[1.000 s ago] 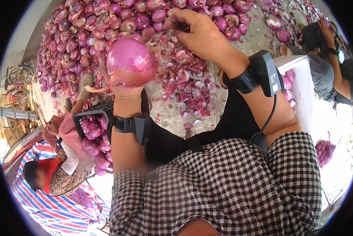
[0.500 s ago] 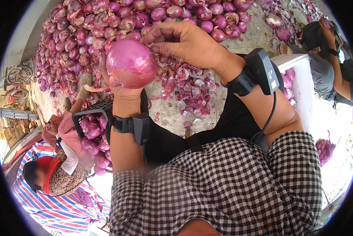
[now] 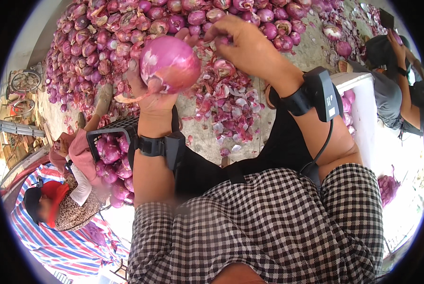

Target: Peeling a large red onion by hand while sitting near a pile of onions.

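A large purple-red onion (image 3: 170, 65) rests in my left hand (image 3: 156, 102), whose fingers curl round it from below and behind. A pale tan strip of skin (image 3: 131, 99) hangs from its lower left side. My right hand (image 3: 246, 46) is held to the right of the onion, apart from it, with the thumb and fingers spread and nothing visible between them. Just below that hand shows a curved piece of red onion skin (image 3: 224, 69); whether it is falling or lying on the heap cannot be made out. Loose skins (image 3: 233, 111) lie on the floor beneath.
A big heap of unpeeled onions (image 3: 93, 42) spreads ahead. At my left stands a black crate (image 3: 94, 137) of peeled onions; at my right, a white box (image 3: 363, 104) with onions. One person (image 3: 56, 203) sits at the left, another (image 3: 396, 94) at the right.
My right hand has moved away from the onion, up and right, and its fingers have opened. The onion in my left hand has shifted slightly right and up, and tilted.
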`<control>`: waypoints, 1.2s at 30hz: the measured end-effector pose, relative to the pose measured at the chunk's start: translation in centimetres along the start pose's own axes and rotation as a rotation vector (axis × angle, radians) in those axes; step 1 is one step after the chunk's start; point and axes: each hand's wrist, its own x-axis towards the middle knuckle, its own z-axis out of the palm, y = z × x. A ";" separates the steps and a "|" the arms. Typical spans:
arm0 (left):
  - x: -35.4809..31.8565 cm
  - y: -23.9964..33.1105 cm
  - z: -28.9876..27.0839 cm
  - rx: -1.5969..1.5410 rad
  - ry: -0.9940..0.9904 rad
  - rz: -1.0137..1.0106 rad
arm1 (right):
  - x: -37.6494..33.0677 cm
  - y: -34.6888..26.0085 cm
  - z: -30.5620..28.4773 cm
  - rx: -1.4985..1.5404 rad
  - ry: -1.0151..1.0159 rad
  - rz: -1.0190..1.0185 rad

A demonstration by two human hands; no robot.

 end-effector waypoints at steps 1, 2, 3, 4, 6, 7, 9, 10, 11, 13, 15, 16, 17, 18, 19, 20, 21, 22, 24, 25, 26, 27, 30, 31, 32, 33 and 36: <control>0.2 0.1 -0.1 0.101 0.075 0.050 | -0.2 -0.4 0.3 0.137 -0.057 0.023; 0.3 0.1 -0.3 0.200 0.150 0.097 | -0.5 -0.7 0.8 0.272 -0.112 0.050; 0.3 0.1 -0.7 0.231 0.212 0.146 | -0.7 -1.0 1.2 0.407 -0.167 0.077; 0.1 0.1 -1.1 0.262 0.273 0.195 | -0.9 -1.1 1.5 0.389 -0.208 0.132; -0.1 0.0 -1.2 0.334 0.312 0.269 | -0.7 -2.5 1.2 0.469 -0.238 0.230; -0.1 -0.1 -1.2 0.374 0.286 0.296 | -0.6 -3.0 1.2 0.509 -0.252 0.280; 0.0 -0.7 -0.9 0.448 0.231 0.327 | -1.0 -2.6 2.3 0.550 -0.133 0.260; 0.0 -1.0 -0.8 0.481 0.204 0.336 | -1.2 -2.3 2.6 0.569 -0.072 0.249; 0.0 -1.0 -0.6 0.518 0.180 0.352 | -1.2 -2.2 2.6 0.568 -0.083 0.230; 0.0 -1.1 -0.6 0.550 0.139 0.326 | -1.0 -2.1 2.3 0.564 -0.104 0.192; 0.0 -1.3 -1.1 0.608 0.140 0.270 | -1.0 -2.1 1.9 0.499 -0.086 0.218; -0.2 -1.3 -1.7 0.653 0.162 0.229 | -1.0 -2.1 1.8 0.467 -0.077 0.231; -0.1 -1.2 -1.8 0.697 0.181 0.186 | -1.0 -1.9 1.6 0.391 -0.057 0.178; -0.2 -1.1 -1.9 0.666 0.165 0.093 | -1.1 -1.7 1.6 0.316 -0.036 0.126; -0.2 -1.2 -1.8 0.688 0.175 0.107 | -1.1 -1.5 1.5 0.240 -0.017 0.073; -0.3 -1.3 -1.6 0.711 0.188 0.121 | -1.1 -1.6 1.4 0.201 -0.013 0.052; -0.3 -1.4 -1.5 0.734 0.200 0.136 | -1.1 -1.7 1.3 0.163 -0.010 0.031; -0.3 -1.5 -1.2 0.750 0.215 0.157 | -1.1 -1.8 1.2 0.124 -0.008 0.010; -0.5 -1.7 -0.6 0.779 0.244 0.198 | -1.1 -2.4 0.8 0.118 -0.042 0.043; -0.4 -1.8 -0.9 0.813 0.247 0.213 | -1.1 -2.7 0.7 0.116 -0.061 0.059; -0.3 -1.9 -1.2 0.848 0.249 0.228 | -1.1 -2.8 0.7 0.098 -0.061 0.056; -0.2 -1.9 -1.4 0.882 0.252 0.244 | -1.1 -2.8 0.8 0.081 -0.062 0.053; -0.2 -2.0 -1.2 0.879 0.258 0.247 | -1.0 -2.9 0.6 0.082 -0.074 0.035; -0.2 -2.0 -1.0 0.882 0.257 0.248 | -1.0 -2.8 0.5 0.091 -0.079 0.028; -0.2 -2.0 -0.8 0.886 0.256 0.248 | -0.9 -2.6 0.6 0.109 -0.053 0.002; -0.2 -2.0 -0.7 0.889 0.255 0.249 | -0.9 -2.3 0.8 0.128 -0.027 -0.023; -0.1 -1.8 -1.4 1.063 0.256 0.295 | -0.9 -1.9 1.2 0.140 0.012 -0.064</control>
